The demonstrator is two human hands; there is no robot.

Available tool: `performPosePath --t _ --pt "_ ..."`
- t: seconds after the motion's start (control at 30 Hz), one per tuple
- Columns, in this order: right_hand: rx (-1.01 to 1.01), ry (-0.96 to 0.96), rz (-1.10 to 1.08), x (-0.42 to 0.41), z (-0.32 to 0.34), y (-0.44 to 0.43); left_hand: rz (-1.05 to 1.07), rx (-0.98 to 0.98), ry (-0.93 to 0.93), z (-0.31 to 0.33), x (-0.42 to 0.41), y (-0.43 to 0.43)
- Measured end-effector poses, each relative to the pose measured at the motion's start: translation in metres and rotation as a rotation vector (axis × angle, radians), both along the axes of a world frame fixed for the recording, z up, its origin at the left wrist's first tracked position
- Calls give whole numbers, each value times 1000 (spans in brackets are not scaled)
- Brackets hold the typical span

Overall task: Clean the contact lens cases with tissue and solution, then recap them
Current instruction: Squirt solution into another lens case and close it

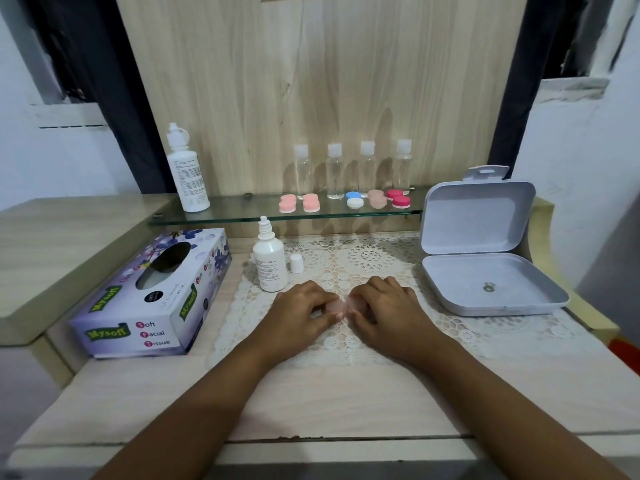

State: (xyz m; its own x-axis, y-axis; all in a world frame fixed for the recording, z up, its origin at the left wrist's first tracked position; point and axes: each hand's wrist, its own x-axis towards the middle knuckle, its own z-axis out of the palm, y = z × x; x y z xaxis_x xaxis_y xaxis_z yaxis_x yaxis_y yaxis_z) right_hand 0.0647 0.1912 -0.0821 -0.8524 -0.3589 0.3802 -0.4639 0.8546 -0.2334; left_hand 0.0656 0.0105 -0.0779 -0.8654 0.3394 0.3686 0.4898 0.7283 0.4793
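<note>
A pale pink contact lens case point(341, 305) lies on the lace mat at the middle of the table. My left hand point(301, 310) grips its left end and my right hand point(384, 306) grips its right end, fingers curled over it, so most of the case is hidden. An uncapped white solution bottle point(269, 259) stands just left of my hands, its small white cap point(296, 263) beside it. The purple tissue box point(152, 296) sits at the left. Several more lens cases point(346, 200), pink, blue-white, beige and magenta, lie on the glass shelf point(242, 216).
A larger white bottle point(187, 171) stands on the shelf's left end. Several clear small bottles point(351, 169) line the back of the shelf. An open grey box point(485, 271) with a small metal ring inside sits at the right. The lace mat point(363, 258) covers the table's middle.
</note>
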Motion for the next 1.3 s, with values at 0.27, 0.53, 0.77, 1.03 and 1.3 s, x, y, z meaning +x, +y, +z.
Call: performPosePath --t 0.27,0.53,0.77,1.03,1.3 --pt "-14 0 25 0 1 0 -11 39 2 3 1 1" --pt "-15 15 32 2 2 0 45 137 -12 4 1 3" --pt "-3 -2 24 1 1 0 81 74 -6 3 1 3" --pt "-29 14 29 0 0 1 -62 126 -40 5 6 0" --pt "-47 7 38 0 0 2 -85 110 -31 4 3 -3"
